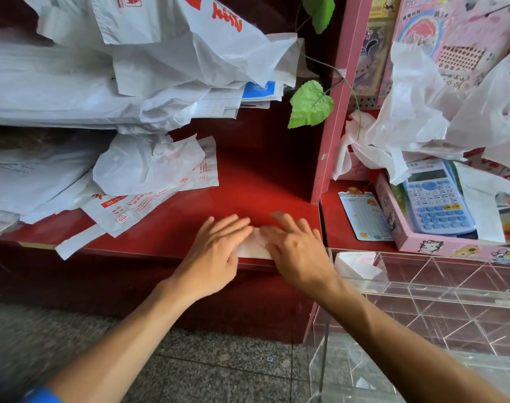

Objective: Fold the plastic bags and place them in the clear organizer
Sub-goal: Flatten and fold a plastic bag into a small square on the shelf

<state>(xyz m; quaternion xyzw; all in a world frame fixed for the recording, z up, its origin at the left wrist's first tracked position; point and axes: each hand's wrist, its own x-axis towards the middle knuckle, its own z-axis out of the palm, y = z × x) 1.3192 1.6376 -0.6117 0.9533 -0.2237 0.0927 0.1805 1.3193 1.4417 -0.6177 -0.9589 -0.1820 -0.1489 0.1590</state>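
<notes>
The folded plastic bag (255, 246) lay at the front edge of the red worktop (248, 181), pressed flat under both hands. It looked thin, very light and soft, and I judged it slippery and springy, so a fold would open again if nobody held it down. The best place to take it seemed the two short ends, with the thumb under the edge that hung a little over the worktop.

The left hand (216, 251) lay on the left part of the bag with fingers (233, 225) spread and nearly straight. The right hand (296, 248) covered the right part, its fingers (288, 222) also spread and pressing down. Only a small pale strip of the bag showed between and under the fingers; how many folds it had, I could not tell.

Beyond the fingertips, to the left, loose printed bags (149, 181) lay in an untidy pile (131, 68). To the right of the right hand stood the clear organizer (422, 289), with one folded white bag (355, 264) in its near corner. Its lower part was cut off, and its walls were hard to follow because of reflections. Further right were a calculator (437, 199) in a pink box (451, 245) and more crumpled bags (416, 117).
</notes>
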